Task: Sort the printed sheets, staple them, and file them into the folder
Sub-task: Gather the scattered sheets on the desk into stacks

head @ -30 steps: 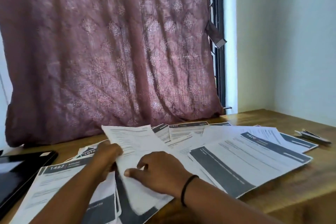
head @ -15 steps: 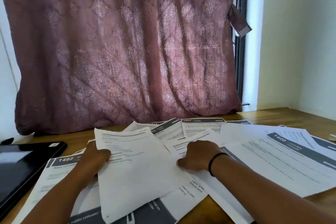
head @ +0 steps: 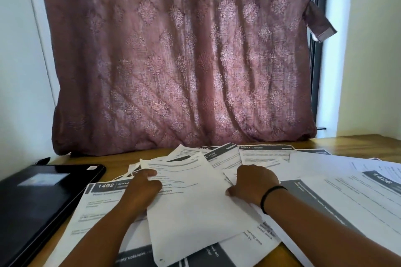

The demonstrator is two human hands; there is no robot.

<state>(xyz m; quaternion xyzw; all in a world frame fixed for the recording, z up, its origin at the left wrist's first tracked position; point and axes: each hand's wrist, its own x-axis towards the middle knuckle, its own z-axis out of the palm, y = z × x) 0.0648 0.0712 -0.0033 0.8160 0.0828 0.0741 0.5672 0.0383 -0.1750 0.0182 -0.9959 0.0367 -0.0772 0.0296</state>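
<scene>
Pinching the left edge of the top sheet (head: 191,208), our left hand (head: 142,191) holds it, thumb on top. Our right hand (head: 252,185) presses flat, fingers spread, on loose printed sheets (head: 351,199) at three o'clock, gripping nothing. Papers fan across the wooden table (head: 355,142). At nine o'clock lies the black folder (head: 41,193); a mauve curtain (head: 180,56) hangs at twelve.
</scene>
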